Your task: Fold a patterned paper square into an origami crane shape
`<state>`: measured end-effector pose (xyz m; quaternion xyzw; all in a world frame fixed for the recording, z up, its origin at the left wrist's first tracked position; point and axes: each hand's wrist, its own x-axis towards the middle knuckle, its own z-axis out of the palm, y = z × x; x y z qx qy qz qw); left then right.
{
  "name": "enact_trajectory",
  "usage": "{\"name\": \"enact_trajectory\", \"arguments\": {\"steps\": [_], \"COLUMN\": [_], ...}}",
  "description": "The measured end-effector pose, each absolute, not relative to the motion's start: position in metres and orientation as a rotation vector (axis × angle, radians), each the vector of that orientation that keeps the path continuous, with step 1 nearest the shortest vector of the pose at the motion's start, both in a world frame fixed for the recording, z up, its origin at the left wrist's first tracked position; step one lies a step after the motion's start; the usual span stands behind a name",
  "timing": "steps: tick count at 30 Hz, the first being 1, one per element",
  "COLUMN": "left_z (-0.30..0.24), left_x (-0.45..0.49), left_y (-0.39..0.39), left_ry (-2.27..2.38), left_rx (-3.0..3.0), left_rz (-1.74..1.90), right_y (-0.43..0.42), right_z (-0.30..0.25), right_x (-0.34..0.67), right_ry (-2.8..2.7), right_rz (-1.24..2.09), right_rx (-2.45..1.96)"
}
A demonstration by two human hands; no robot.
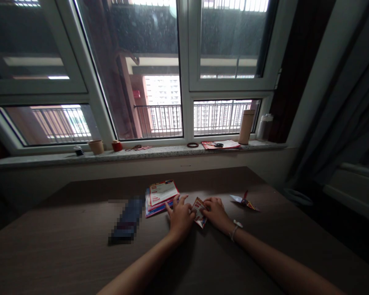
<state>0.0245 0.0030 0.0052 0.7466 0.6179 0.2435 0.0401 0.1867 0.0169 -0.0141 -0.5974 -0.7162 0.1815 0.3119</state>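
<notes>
A small folded piece of printed paper point(199, 212) lies between my hands on the brown table. My left hand point(181, 219) presses its left edge with the thumb side, while some of its other fingers stretch out toward a stack of printed leaflets point(163, 192). On the other edge, my right hand point(217, 214) has bent fingers gripping the same paper; a bracelet circles that wrist. To the right sits another folded paper shape point(245, 201), with white, red and yellow parts, apart from both hands.
A dark, pixelated oblong object point(127, 221) lies left of the leaflets. On the stone windowsill point(169, 151) stand a tan cup point(96, 146), a red spool-like item point(117, 146), a tan flask point(246, 127) and a white bottle point(265, 127). Scissors point(218, 145) rest on papers there.
</notes>
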Motion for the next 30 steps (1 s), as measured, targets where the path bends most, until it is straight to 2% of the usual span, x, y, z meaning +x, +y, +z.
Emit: {"name": "enact_trajectory", "arguments": {"steps": [30], "left_z": [-0.004], "left_x": [0.026], "left_y": [0.005], "left_ry": [1.862], "left_rx": [2.164], "left_rz": [0.814], "right_y": [0.01], "right_z": [-0.011], "right_x": [0.184], "right_ry": [-1.931], "right_rz": [0.385], "right_rx": [-1.601]}}
